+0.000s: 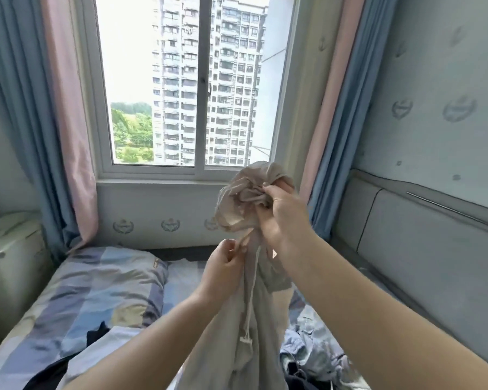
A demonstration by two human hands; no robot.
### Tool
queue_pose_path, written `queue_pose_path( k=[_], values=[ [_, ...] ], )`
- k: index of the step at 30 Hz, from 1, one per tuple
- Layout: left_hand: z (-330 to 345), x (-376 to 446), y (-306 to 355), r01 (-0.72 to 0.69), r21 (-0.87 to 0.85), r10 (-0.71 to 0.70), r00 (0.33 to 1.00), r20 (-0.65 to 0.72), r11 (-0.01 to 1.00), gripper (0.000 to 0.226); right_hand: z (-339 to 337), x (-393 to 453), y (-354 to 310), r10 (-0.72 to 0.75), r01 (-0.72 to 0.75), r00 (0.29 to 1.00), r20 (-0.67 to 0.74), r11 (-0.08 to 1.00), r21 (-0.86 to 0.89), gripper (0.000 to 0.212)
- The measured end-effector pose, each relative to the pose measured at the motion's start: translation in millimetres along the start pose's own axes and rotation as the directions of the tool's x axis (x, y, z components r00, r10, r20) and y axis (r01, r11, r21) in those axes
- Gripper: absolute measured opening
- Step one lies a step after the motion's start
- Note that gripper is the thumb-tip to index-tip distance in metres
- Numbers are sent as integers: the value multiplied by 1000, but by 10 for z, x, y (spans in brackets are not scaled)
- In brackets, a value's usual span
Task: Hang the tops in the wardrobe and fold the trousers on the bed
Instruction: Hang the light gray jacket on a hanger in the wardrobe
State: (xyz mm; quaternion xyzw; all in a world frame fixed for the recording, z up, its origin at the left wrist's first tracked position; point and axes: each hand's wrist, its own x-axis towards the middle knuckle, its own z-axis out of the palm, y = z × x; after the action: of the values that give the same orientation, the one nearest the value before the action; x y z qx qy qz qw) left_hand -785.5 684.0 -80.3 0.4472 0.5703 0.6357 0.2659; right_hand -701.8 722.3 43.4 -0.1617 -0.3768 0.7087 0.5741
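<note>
A beige drawstring garment [245, 319] hangs in the air in front of me over the bed [76, 294]. My right hand [282, 215] grips its bunched top at about window-sill height. Lower and to the left, my left hand [226, 266] pinches a fold of the same cloth near the drawstring. A white cord with a knotted end dangles down the middle of the fabric. Whether the garment is a top or trousers cannot be told. More clothes lie on the bed: a light blue crumpled piece [310, 350] at lower right and dark pieces [96, 334] at lower left.
A patchwork-cover pillow [104, 280] lies at the head of the bed. A window [186, 85] with blue and pink curtains faces me. A padded wall panel [423, 249] runs along the right. A pale box-like object [9, 249] stands at the left.
</note>
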Motion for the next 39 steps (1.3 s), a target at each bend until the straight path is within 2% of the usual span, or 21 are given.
queue_pose_path(
  k=[4, 6, 8, 10, 12, 15, 17, 19, 21, 24, 25, 28, 30, 35, 39],
  values=[
    [5, -100, 174, 4, -166, 14, 994, 111, 986, 11, -194, -119, -128, -41, 22, 994, -104, 984, -174, 32],
    [7, -165, 247, 28, -258, 27, 978, 206, 966, 14, -324, -216, -171, -66, 25, 987, -144, 962, -271, 32],
    [41, -220, 289, 7, -179, 54, 941, 333, 984, 29, -491, -348, -245, -97, 34, 983, -158, 933, -359, 30],
    [97, -262, 304, -73, 11, 62, 905, 422, 997, 39, -668, -479, -329, -115, 33, 981, -156, 893, -449, 26],
    [188, -331, 342, -123, 98, 60, 874, 482, 988, 32, -867, -650, -445, -125, 14, 979, -160, 828, -561, 24],
    [364, -446, 421, -58, -25, 61, 802, 594, 998, 10, -1150, -946, -648, -174, -26, 965, -194, 676, -737, 28],
    [512, -563, 525, 105, -151, 28, 725, 688, 983, 15, -1335, -1195, -842, -221, -99, 942, -253, 540, -836, 31],
    [678, -695, 654, 282, -226, -12, 650, 760, 932, 28, -1487, -1515, -1052, -226, -197, 929, -294, 372, -907, 50],
    [875, -849, 786, 387, -265, -16, 589, 808, 883, 33, -1616, -1901, -1253, -215, -260, 923, -319, 262, -929, 60],
    [1168, -1109, 970, 470, -305, 4, 539, 842, 828, 27, -1749, -2458, -1490, -223, -305, 907, -357, 238, -922, 62],
    [1289, -1240, 1041, 485, -308, 14, 519, 855, 819, 27, -1791, -2667, -1575, -255, -314, 898, -358, 199, -928, 61],
    [1585, -1592, 1217, 517, -320, 56, 462, 885, 794, 35, -1865, -3193, -1749, -295, -363, 892, -343, -17, -931, 51],
    [1817, -1971, 1385, 544, -325, 105, 395, 912, 774, 34, -1955, -3668, -1902, -340, -433, 864, -372, -125, -892, 46],
    [2276, -2910, 1769, 597, -333, 219, 257, 941, 730, 23, -2130, -4782, -2244, -436, -551, 776, -457, -115, -826, 56],
    [2535, -3671, 2055, 621, -307, 293, 129, 947, 721, 15, -2106, -5465, -2451, -497, -471, 762, -415, 14, -882, 44]
  ],
)
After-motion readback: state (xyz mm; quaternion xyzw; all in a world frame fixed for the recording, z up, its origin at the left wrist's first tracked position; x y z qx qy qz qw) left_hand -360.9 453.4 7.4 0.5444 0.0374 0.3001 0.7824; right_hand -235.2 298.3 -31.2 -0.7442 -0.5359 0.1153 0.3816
